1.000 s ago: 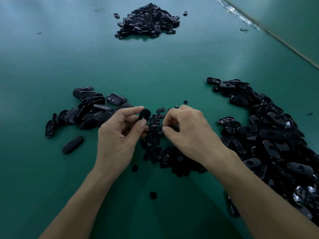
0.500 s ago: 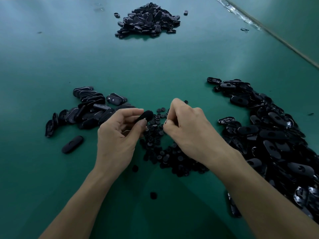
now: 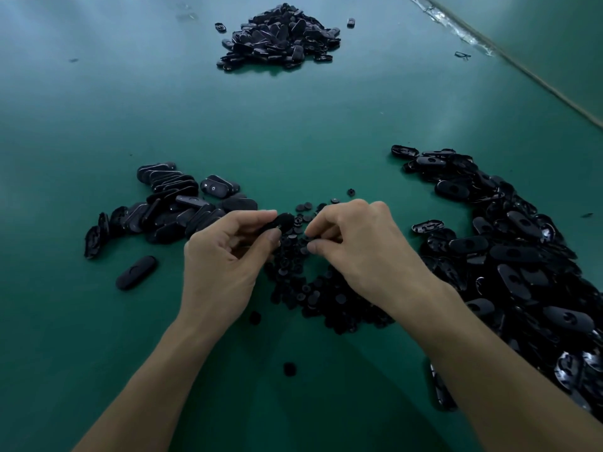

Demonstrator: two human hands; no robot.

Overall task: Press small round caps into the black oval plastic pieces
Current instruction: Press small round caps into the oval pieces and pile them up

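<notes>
Fingers on the left hand [image 3: 222,265] are pinching a black oval piece [image 3: 284,220]; right hand [image 3: 359,252] is curling over caps [image 3: 313,295], hold hidden.

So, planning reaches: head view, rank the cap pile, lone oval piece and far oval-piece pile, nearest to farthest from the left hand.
1. Cap pile, just right of the left hand.
2. Lone oval piece, on its left.
3. Far oval-piece pile, far ahead, centre.
</notes>
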